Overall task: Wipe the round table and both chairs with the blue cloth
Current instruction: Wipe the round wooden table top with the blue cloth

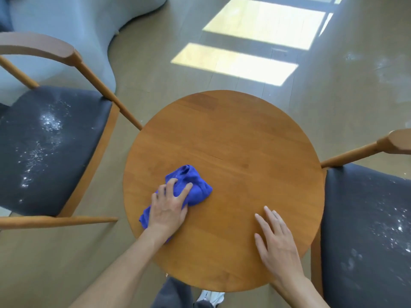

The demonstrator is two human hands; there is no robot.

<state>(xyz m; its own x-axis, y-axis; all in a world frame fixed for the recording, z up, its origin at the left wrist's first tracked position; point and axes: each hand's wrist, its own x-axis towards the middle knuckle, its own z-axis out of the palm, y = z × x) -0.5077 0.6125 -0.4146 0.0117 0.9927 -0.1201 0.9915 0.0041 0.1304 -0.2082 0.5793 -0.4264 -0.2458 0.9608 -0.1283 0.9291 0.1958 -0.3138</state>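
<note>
The left hand [168, 206] lay palm down, fingers curled into the crumpled blue cloth [178, 192], pressing it on the round wooden table [233, 141] near its left edge. The right hand [275, 238] rested flat, fingers straight (slightly spread), well apart from the cloth. White powder speckled both dark-cushioned wooden chairs [51, 150], left and right.
</note>
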